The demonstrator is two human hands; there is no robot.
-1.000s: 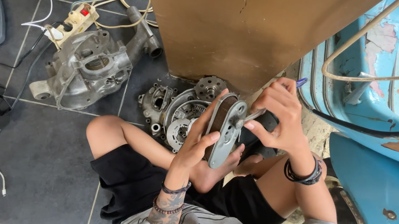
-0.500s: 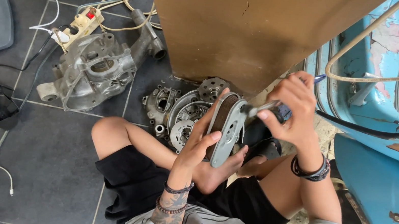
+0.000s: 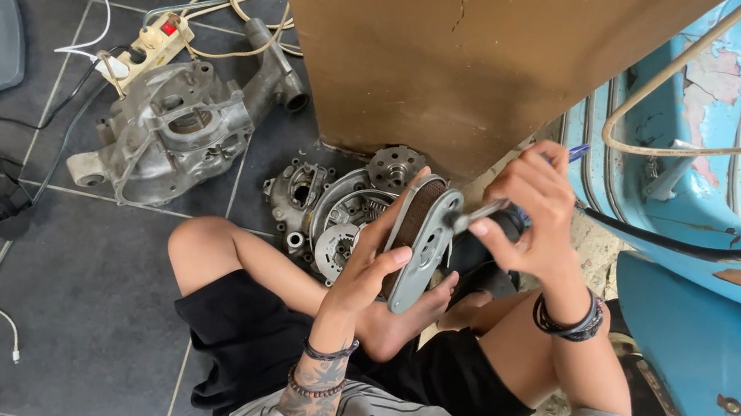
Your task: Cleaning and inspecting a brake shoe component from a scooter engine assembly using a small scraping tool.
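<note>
Grey oblong metal cover (image 3: pixel 421 243) stands nearly upright, long axis vertical; our left hand (image 3: pixel 374 270) grips it, right hand (image 3: pixel 532 210) grips a screwdriver (image 3: pixel 484 215).

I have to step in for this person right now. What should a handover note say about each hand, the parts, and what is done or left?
Left hand: grips the grey oval metal cover, held upright on edge.
Right hand: holds a screwdriver, tip against the cover's upper part.
On the floor: engine crankcase at left, clutch-side casing behind the cover.
Done: cover is off, in hand.
Left: the work at the tool tip; its fastener is not visible.
</note>
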